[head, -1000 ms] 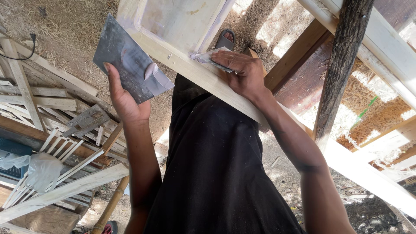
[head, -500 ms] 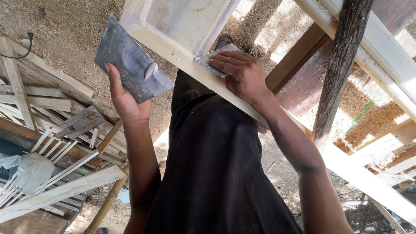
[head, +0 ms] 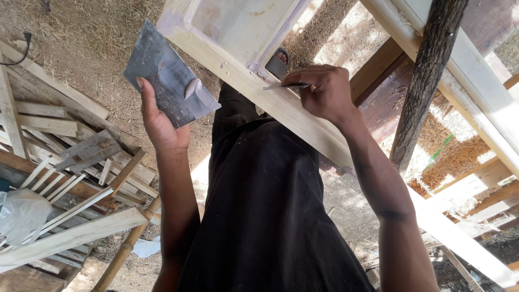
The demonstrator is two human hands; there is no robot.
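Putty blob [head: 191, 87] on flat grey metal plate [head: 168, 75], pinched in left hand [head: 160, 125] beside pale wooden frame [head: 270, 100]; right hand [head: 324, 93] fingers clamping thin scraper blade [head: 282, 86] against frame. Tilted plate risks putty sliding off.

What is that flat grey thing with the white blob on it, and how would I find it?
Start at the big pale wooden frame running across the top of the view. Just left of it, the left hand holds up a flat grey metal plate. Unlike the pale wooden slats stacked below it, it is dark, scuffed, and carries a dab of whitish putty near its lower corner.
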